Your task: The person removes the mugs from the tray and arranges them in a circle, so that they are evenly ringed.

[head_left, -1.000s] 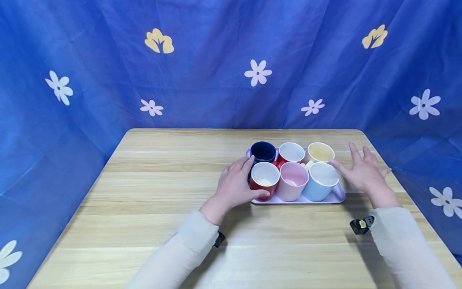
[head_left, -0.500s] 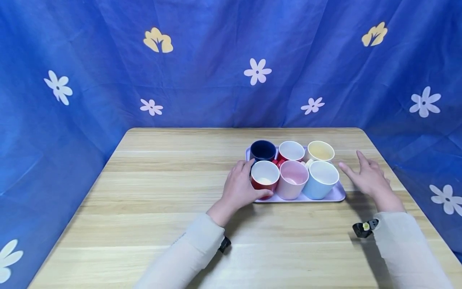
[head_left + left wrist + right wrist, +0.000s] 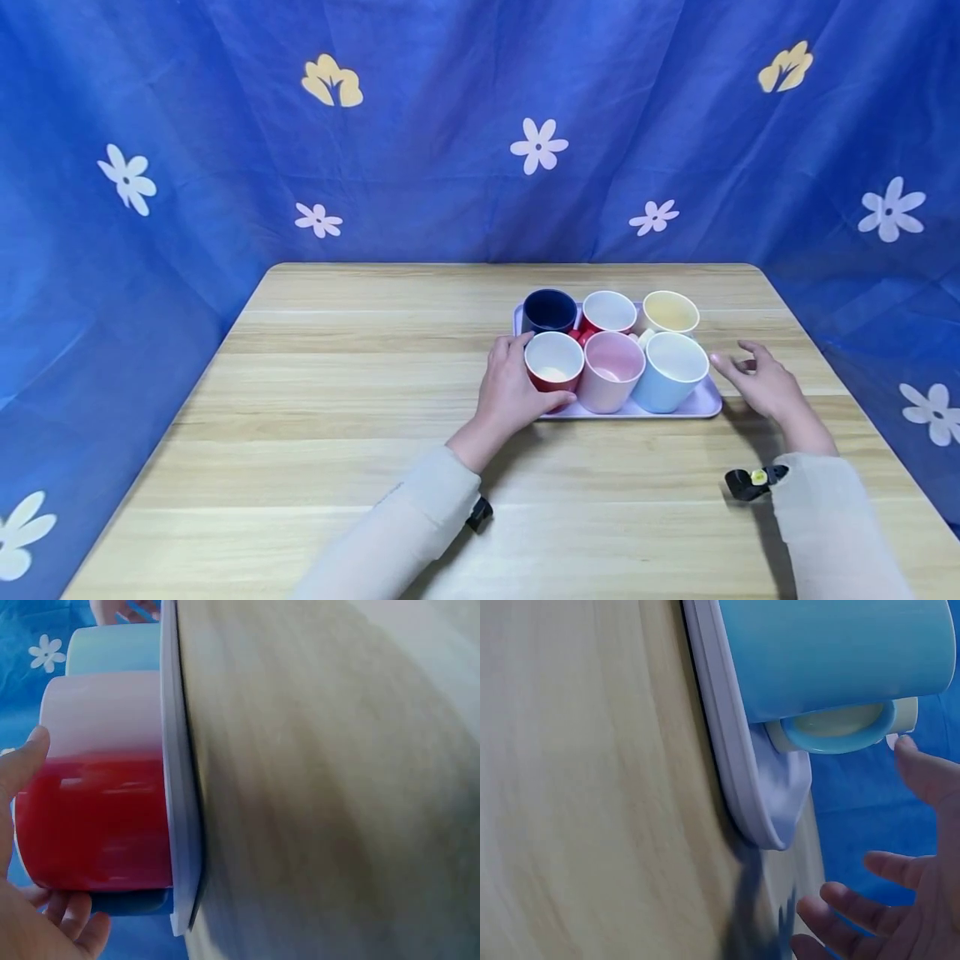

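The left hand point(image 3: 513, 385) grips the red mug point(image 3: 553, 367) at the front left of the lilac tray point(image 3: 693, 406), thumb on its near side and fingers on its left side. In the left wrist view, thumb and fingers span the red mug point(image 3: 94, 825), which stands on the tray point(image 3: 182, 787). The right hand point(image 3: 768, 387) hovers just right of the light blue mug point(image 3: 666, 379), fingers loosely bent, holding nothing. The right wrist view shows its thumb near the blue handle point(image 3: 840, 744), with a gap between them.
A pink mug point(image 3: 609, 379) stands between the red and light blue ones. Behind them are a dark blue mug point(image 3: 550, 310), a white-lined red mug point(image 3: 609, 310) and a cream mug point(image 3: 670, 310). A blue patterned curtain point(image 3: 420, 125) hangs behind the wooden table point(image 3: 300, 400).
The left hand has shifted slightly right and closed in around the front red mug. The right hand has moved down and a little right, its fingers drawing in from spread. The mugs have stayed put.
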### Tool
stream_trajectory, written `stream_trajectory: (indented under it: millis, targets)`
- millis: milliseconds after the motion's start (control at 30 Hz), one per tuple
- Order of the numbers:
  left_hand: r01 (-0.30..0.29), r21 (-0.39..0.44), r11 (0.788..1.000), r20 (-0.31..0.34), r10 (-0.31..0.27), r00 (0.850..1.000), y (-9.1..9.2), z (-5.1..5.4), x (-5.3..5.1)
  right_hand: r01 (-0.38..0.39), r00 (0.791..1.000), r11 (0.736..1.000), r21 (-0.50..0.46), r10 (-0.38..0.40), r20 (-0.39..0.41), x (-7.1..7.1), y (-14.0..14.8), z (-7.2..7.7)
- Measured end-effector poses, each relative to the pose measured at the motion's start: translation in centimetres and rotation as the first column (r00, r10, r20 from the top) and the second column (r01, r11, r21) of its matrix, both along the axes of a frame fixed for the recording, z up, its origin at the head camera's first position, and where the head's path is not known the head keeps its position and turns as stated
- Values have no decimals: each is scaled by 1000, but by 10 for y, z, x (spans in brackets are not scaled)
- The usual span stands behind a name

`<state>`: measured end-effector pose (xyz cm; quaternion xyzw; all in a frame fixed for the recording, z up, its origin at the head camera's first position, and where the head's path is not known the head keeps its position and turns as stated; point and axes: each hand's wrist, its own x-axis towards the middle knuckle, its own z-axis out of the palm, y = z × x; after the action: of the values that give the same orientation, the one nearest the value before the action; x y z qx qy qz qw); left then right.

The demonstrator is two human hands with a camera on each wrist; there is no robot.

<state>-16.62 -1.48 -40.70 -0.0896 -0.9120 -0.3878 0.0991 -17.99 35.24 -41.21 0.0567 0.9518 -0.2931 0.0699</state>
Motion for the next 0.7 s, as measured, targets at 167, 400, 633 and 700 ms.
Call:
stream_trajectory:
  millis: [167,400,633,700]
  targets:
    - [-34,19,999,-19,35,999,5,-4,-1,26,999,998,-48,-27,-19,4,0,-10]
    - [-68,57,996,-30,69,997,10,-8,-1,98,995,985,-145,-95,31,10,-5,-19]
    - [-73,119,990,-43,79,996,11,-10,-1,123,992,964,-235,-118,35,13,-10,-24]
    - [-73,147,986,-50,81,995,11,-11,-1,117,993,962,-248,-114,25,13,-11,-26]
